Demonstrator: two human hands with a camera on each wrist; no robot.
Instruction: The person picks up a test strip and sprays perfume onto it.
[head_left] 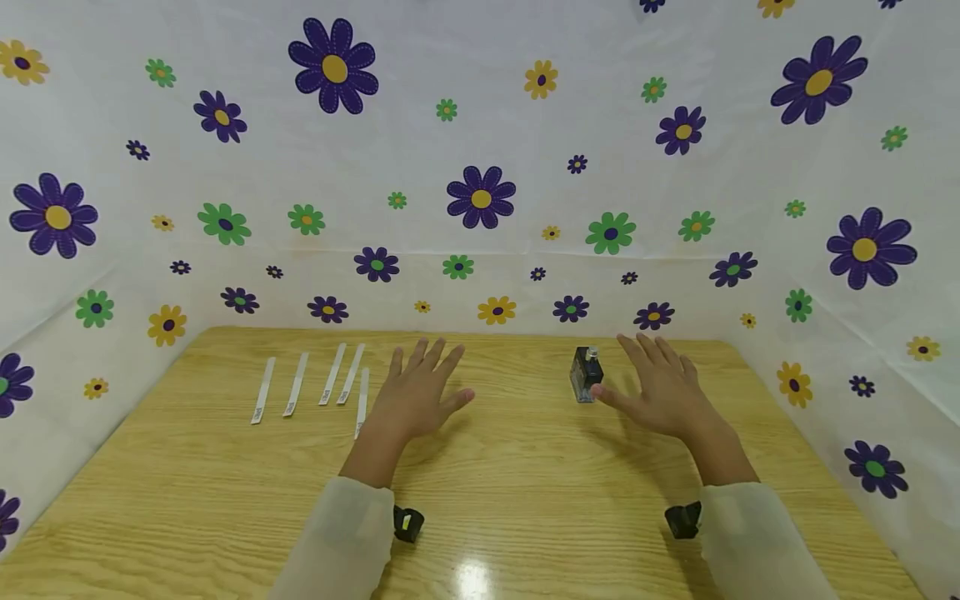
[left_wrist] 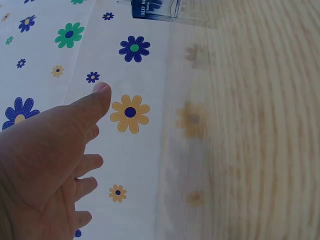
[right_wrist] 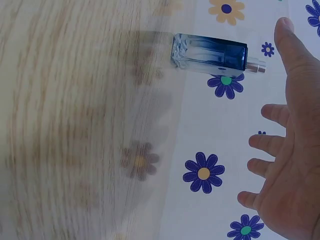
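Note:
A dark blue glass perfume bottle (head_left: 585,375) with a silver neck stands upright on the wooden table, right of the middle. Just right of it hovers my right hand (head_left: 663,392), fingers spread and holding nothing; in the head view the thumb overlaps the bottle's edge. In the right wrist view the bottle (right_wrist: 212,52) appears apart from the thumb. My left hand (head_left: 422,393) is also spread and bare, above the table beside the nearest of several white paper strips (head_left: 363,396). The left wrist view catches the bottle's lower part (left_wrist: 156,10) at the top edge.
The other white strips (head_left: 297,383), with small print at their near ends, lie in a loose row on the left. A flower-printed white cloth (head_left: 420,167) walls the table (head_left: 495,500) at the back and both sides. Black wrist cameras (head_left: 407,525) sit at the sleeves.

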